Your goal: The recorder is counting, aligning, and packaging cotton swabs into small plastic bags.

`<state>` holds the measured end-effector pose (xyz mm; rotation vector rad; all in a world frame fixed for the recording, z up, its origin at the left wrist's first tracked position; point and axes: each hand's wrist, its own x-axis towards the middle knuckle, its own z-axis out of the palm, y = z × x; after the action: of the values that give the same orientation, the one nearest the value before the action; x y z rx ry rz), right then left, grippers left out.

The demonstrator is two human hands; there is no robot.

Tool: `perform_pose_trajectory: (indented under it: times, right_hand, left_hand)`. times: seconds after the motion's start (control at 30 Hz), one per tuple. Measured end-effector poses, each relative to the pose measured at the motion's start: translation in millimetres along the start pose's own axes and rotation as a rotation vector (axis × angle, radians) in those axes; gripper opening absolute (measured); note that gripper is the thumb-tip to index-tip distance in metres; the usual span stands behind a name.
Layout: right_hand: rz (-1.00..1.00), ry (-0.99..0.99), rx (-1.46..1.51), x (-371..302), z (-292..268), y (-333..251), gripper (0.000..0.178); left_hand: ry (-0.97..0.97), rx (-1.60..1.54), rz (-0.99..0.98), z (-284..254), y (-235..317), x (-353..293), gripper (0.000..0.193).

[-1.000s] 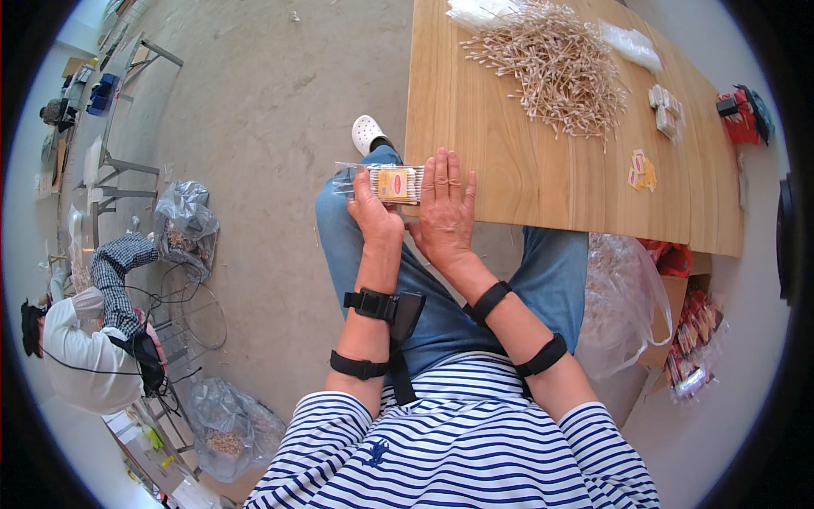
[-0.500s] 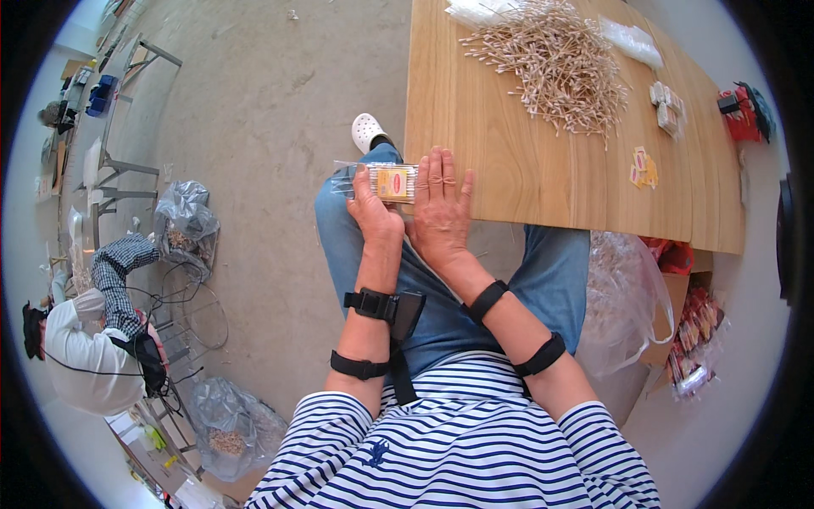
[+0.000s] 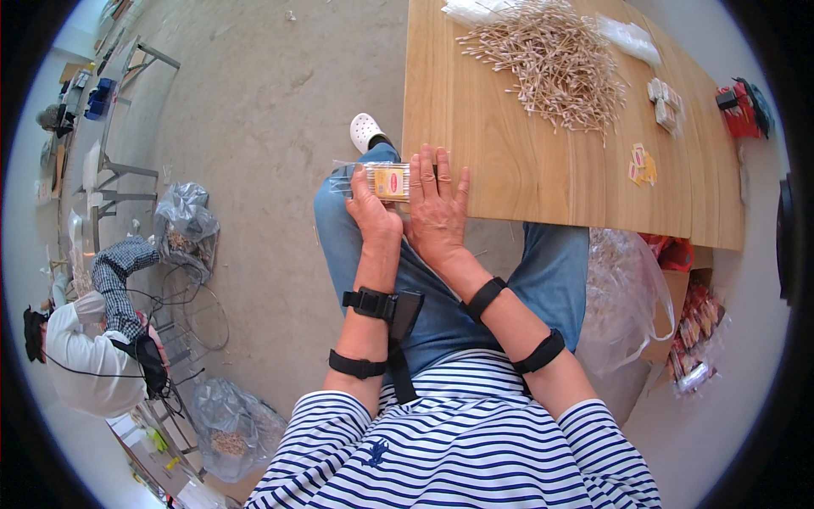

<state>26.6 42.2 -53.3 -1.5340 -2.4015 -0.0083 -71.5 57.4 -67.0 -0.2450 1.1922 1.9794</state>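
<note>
Close to the table's near left corner, my left hand (image 3: pixel 373 217) grips a clear packet of cotton swabs (image 3: pixel 390 181) with a yellow label facing up. Its thumb lies along the packet's left part, where loose clear film sticks out. My right hand (image 3: pixel 436 214) lies flat with its fingers stretched out and parted, at the packet's right end. It covers that end, so I cannot see exactly how it touches there. Farther off on the wooden table (image 3: pixel 492 161) spreads a big heap of loose cotton swabs (image 3: pixel 551 72).
Right of the heap are yellow labels (image 3: pixel 642 165), small white bundles (image 3: pixel 666 103) and clear plastic film (image 3: pixel 629 39). Below the table's near edge hangs a big clear bag (image 3: pixel 623 297). At left, another person (image 3: pixel 97 356) sits near clear bags of swabs (image 3: pixel 229 428).
The fingers of my right hand have parted a little more at the packet's end. My left hand keeps its hold on the packet almost unchanged.
</note>
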Motion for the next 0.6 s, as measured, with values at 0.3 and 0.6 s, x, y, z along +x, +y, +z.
perform_pose_trajectory:
  times: [0.3, 0.6]
  right_hand:
    - [0.061, -0.134, 0.13, -11.5, -17.9, 2.4, 0.097]
    - [0.06, 0.007, -0.08, -11.0, -1.1, -8.1, 0.092]
  left_hand:
    - [-0.012, 0.001, 0.009, -6.5, 0.0, 6.2, 0.024]
    - [-0.028, 0.007, -0.018, -3.6, 2.2, 1.0, 0.022]
